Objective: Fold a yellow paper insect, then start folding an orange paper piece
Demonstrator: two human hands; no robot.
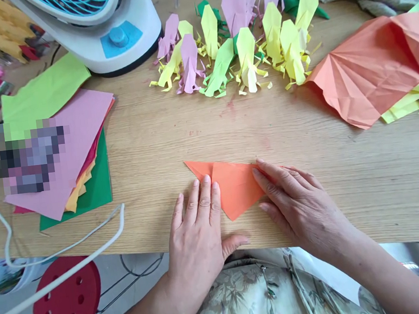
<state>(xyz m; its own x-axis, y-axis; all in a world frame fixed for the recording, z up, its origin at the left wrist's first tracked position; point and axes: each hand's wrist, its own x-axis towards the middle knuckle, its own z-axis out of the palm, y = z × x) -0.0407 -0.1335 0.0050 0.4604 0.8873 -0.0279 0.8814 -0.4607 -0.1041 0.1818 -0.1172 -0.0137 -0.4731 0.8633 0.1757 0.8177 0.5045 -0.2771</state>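
A folded sheet of orange paper point(235, 187) lies on the wooden table near its front edge, with one point toward me and a narrow tip at the left. My left hand point(199, 234) rests flat on its left part, fingers stretched out and thumb out to the side. At the other end, my right hand point(297, 200) presses the paper's right corner with its fingertips, the fingers extended and lying low. That corner is partly hidden under the right hand.
Several folded paper squids point(247, 59) stand at the back middle. Crumpled orange paper point(370, 73) lies at the right over yellow sheets. Coloured paper point(82, 98) is stacked at the left, beside a white fan point(131, 40). A white cable point(69, 289) crosses the front left, above a red stool point(67, 301).
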